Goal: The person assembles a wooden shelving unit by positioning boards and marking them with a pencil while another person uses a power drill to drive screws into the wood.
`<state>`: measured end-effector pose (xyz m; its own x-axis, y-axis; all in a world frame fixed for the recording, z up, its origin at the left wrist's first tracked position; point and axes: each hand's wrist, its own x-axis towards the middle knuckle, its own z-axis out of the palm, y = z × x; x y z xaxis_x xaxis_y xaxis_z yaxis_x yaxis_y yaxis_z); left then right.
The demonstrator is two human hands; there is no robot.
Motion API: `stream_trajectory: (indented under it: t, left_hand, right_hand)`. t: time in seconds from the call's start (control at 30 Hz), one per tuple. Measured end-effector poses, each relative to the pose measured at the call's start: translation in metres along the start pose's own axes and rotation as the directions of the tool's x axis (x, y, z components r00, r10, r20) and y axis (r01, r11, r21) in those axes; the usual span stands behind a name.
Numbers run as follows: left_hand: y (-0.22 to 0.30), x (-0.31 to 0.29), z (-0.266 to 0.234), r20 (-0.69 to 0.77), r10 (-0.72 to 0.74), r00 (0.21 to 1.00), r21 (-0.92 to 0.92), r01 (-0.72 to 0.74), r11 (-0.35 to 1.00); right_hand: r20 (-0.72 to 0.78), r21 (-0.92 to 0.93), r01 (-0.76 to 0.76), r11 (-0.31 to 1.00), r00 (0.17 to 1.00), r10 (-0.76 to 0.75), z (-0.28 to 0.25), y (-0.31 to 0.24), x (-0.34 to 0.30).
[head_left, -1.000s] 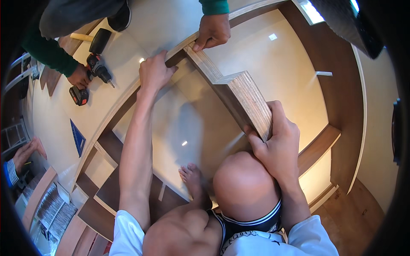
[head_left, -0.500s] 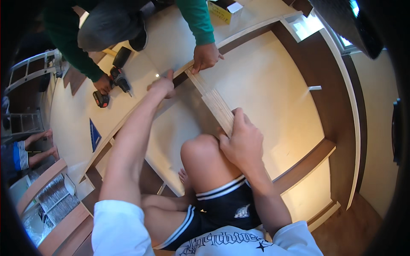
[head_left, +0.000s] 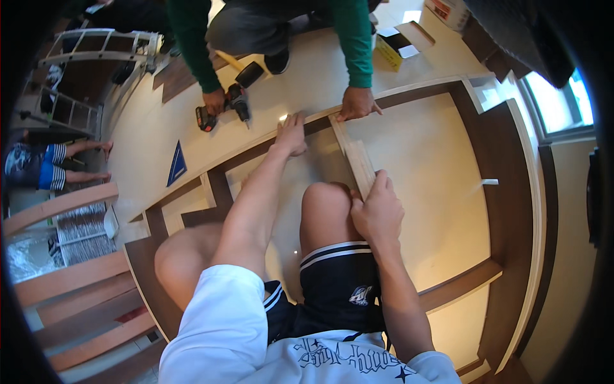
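My right hand (head_left: 378,208) is closed around the near end of a pale plywood strip (head_left: 359,163), beside my raised knee. The strip runs across the inside of a large wooden frame (head_left: 441,291) to its far rail. My left hand (head_left: 292,136) grips that far rail, left of the strip, with its fingers over the edge. Opposite me, a co-worker's hand (head_left: 358,102) presses at the strip's far end. The co-worker's other hand (head_left: 214,101) holds a cordless drill (head_left: 238,104) lying on the pale panel surface, its bit pointing towards the frame.
A blue triangular set square (head_left: 177,164) lies left of my arm. Behind the drill is a mallet (head_left: 248,75); a yellow box (head_left: 388,52) stands beyond the frame. Curved wooden pieces (head_left: 61,208) and a metal ladder (head_left: 96,40) are at left.
My view has swung left, so the scene sits further right. My left knee has come up and outward inside the frame. Both hands keep their places on rail and strip.
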<state>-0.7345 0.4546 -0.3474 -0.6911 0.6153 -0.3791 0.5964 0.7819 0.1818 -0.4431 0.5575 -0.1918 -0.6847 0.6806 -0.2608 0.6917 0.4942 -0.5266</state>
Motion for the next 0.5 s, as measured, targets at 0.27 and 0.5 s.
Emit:
stream_trajectory:
  t: [0.27, 0.5]
  left_hand:
    - [0.076, -0.040, 0.095, -0.171, -0.063, 0.983, -0.303, 0.008, 0.953]
    - [0.062, 0.022, 0.140, 0.208, -0.095, 0.974, -0.811, 0.226, 0.539]
  right_hand:
    - [-0.078, -0.078, 0.006, 0.997, 0.997, -0.012, -0.010, 0.022, 0.005]
    - [-0.055, -0.110, -0.011, 0.994, 0.998, 0.005, 0.001, 0.012, 0.001]
